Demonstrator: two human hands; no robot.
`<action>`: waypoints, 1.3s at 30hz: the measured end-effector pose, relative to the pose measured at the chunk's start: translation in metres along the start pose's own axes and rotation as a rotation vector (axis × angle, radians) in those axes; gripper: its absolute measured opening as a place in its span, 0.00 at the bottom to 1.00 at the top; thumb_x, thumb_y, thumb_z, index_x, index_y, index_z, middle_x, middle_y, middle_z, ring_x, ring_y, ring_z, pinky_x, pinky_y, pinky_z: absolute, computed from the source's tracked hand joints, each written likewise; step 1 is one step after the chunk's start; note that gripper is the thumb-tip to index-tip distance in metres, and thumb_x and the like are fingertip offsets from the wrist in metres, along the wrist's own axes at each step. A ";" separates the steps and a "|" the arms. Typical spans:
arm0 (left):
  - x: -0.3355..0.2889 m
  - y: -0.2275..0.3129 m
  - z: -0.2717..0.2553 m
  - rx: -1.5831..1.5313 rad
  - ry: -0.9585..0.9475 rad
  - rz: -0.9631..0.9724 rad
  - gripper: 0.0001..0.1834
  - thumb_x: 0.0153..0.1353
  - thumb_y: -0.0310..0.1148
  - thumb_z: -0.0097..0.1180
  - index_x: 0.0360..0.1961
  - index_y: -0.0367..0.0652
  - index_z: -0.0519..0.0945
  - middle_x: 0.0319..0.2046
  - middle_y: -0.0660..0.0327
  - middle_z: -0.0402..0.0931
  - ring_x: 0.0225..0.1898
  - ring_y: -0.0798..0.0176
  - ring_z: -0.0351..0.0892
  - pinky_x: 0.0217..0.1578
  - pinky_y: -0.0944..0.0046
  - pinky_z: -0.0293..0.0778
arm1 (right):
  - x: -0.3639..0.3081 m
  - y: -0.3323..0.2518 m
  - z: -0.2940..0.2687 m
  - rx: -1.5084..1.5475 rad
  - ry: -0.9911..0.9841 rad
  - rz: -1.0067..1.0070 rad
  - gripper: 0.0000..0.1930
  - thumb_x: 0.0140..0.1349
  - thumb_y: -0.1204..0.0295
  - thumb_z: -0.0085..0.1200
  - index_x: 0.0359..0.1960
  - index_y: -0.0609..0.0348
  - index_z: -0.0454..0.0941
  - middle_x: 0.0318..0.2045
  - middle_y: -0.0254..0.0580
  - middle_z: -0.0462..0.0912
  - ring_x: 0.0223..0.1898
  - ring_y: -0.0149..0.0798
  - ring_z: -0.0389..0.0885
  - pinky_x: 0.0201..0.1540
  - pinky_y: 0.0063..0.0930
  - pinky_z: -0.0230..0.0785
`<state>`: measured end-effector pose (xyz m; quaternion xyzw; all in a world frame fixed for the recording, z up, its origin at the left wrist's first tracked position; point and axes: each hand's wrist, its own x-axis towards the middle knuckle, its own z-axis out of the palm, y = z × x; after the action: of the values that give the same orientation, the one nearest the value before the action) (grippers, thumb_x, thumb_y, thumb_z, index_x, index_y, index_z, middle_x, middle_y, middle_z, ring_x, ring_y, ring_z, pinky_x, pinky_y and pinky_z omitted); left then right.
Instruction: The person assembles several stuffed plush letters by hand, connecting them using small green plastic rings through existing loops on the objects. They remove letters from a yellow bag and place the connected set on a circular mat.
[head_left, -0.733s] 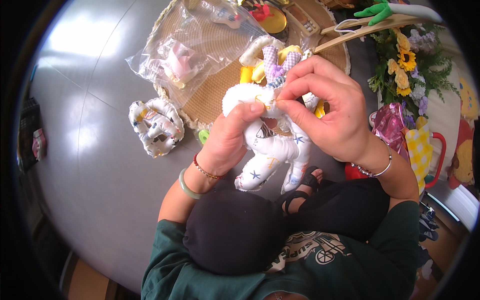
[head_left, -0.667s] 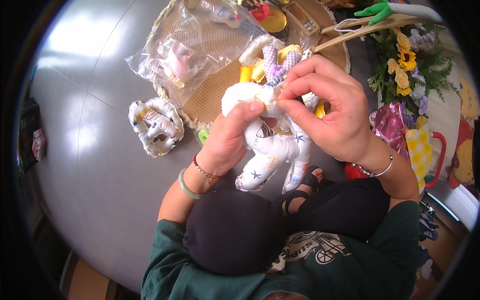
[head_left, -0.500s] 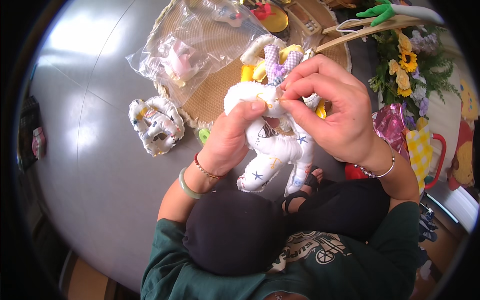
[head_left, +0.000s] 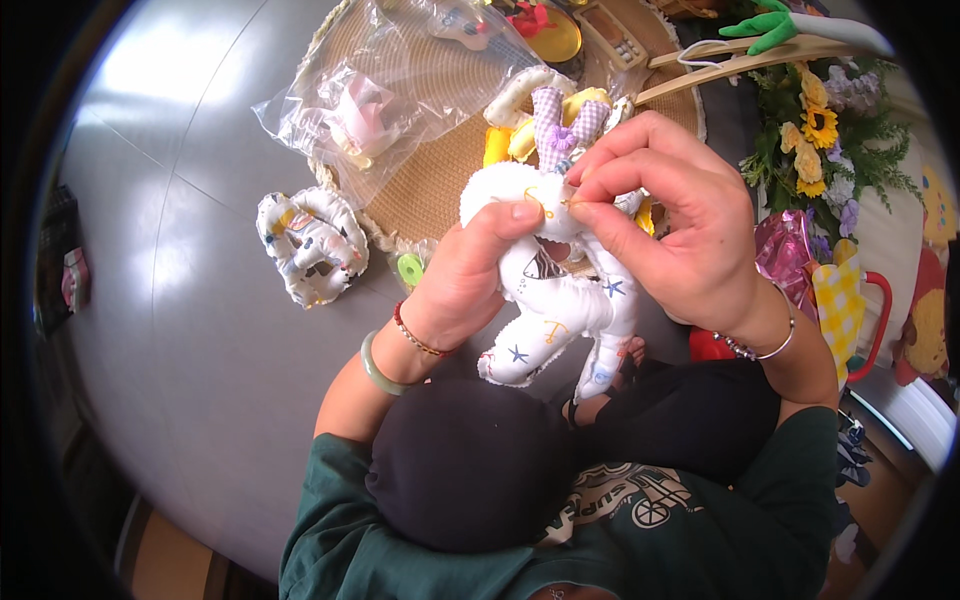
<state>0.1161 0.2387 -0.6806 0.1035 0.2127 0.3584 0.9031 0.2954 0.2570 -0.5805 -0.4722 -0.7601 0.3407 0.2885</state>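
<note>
My left hand (head_left: pixel 465 265) is closed around a white stuffed fabric letter (head_left: pixel 545 285) printed with anchors, starfish and fish, its thumb pressed on the upper part. Two rounded leg-like ends hang toward my lap. At the letter's upper edge, the thumb and forefinger of my right hand (head_left: pixel 665 215) pinch together; what lies between these fingertips is too small to make out. Just beyond the letter are a purple checked fabric piece (head_left: pixel 552 125) and a yellow stuffed piece (head_left: pixel 497 145). Another stuffed fabric letter (head_left: pixel 313 248) rests on the grey floor to the left.
A round woven mat (head_left: pixel 420 190) lies ahead, bearing a clear plastic bag (head_left: pixel 400 110) with a pale pink flower (head_left: pixel 362 115). A green-handed stick (head_left: pixel 770 27), wooden strips (head_left: pixel 720 72), sunflowers (head_left: pixel 820 127) and a yellow checked piece (head_left: pixel 840 300) crowd the right side.
Both hands and the stuffed letter have shifted slightly to the right. My right fingers keep their pinch at the same part of the letter. The sandalled foot below is now more hidden.
</note>
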 end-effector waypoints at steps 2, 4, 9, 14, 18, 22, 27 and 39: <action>0.000 -0.001 0.000 -0.027 -0.015 -0.010 0.22 0.62 0.42 0.54 0.51 0.37 0.74 0.45 0.58 0.78 0.46 0.63 0.78 0.53 0.60 0.73 | -0.001 0.001 0.001 0.037 -0.010 0.015 0.04 0.53 0.85 0.60 0.29 0.67 0.78 0.35 0.43 0.77 0.38 0.35 0.80 0.41 0.24 0.72; 0.001 -0.003 0.003 -0.081 -0.020 -0.002 0.18 0.64 0.40 0.53 0.49 0.38 0.75 0.40 0.60 0.79 0.41 0.66 0.78 0.45 0.63 0.75 | -0.003 0.004 0.003 0.078 -0.014 0.030 0.04 0.54 0.86 0.59 0.30 0.68 0.78 0.36 0.44 0.77 0.39 0.35 0.79 0.42 0.24 0.72; 0.001 -0.003 0.000 -0.133 -0.050 -0.070 0.18 0.64 0.40 0.52 0.49 0.37 0.75 0.40 0.59 0.78 0.41 0.66 0.78 0.44 0.63 0.76 | -0.006 0.008 0.008 0.121 -0.019 0.064 0.05 0.55 0.87 0.58 0.32 0.69 0.78 0.38 0.44 0.76 0.40 0.34 0.78 0.44 0.24 0.72; 0.001 -0.002 0.004 -0.096 -0.048 -0.032 0.18 0.64 0.39 0.52 0.48 0.37 0.75 0.40 0.59 0.78 0.40 0.66 0.78 0.44 0.64 0.76 | -0.005 0.008 0.010 0.187 0.011 0.119 0.04 0.55 0.88 0.58 0.32 0.70 0.79 0.37 0.45 0.77 0.40 0.33 0.78 0.43 0.23 0.72; -0.001 0.002 0.005 0.031 -0.019 -0.020 0.21 0.63 0.42 0.55 0.51 0.37 0.74 0.43 0.60 0.78 0.45 0.66 0.78 0.48 0.64 0.76 | -0.004 0.007 0.012 0.224 0.031 0.147 0.04 0.54 0.87 0.59 0.32 0.70 0.80 0.36 0.44 0.79 0.38 0.33 0.79 0.42 0.23 0.72; -0.003 0.002 0.005 0.121 0.010 -0.013 0.22 0.64 0.42 0.55 0.52 0.37 0.74 0.45 0.59 0.78 0.46 0.66 0.78 0.48 0.64 0.76 | -0.004 0.005 0.009 0.116 0.023 0.106 0.05 0.53 0.87 0.60 0.32 0.69 0.81 0.33 0.43 0.81 0.36 0.32 0.80 0.40 0.23 0.73; -0.006 0.007 0.012 0.184 0.016 -0.014 0.20 0.64 0.39 0.55 0.51 0.37 0.75 0.44 0.59 0.78 0.43 0.67 0.78 0.45 0.65 0.77 | -0.001 0.002 0.002 -0.011 -0.024 0.042 0.06 0.50 0.87 0.61 0.30 0.67 0.82 0.30 0.43 0.82 0.33 0.34 0.82 0.36 0.23 0.73; -0.005 0.003 0.009 0.209 0.027 0.001 0.20 0.66 0.41 0.53 0.52 0.37 0.75 0.44 0.59 0.78 0.43 0.66 0.79 0.46 0.63 0.78 | 0.001 -0.001 0.003 -0.165 -0.031 -0.079 0.06 0.49 0.86 0.61 0.30 0.67 0.80 0.29 0.44 0.81 0.31 0.37 0.81 0.33 0.24 0.72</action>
<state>0.1155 0.2370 -0.6703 0.1927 0.2609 0.3359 0.8843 0.2921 0.2571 -0.5817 -0.4586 -0.8080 0.2725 0.2500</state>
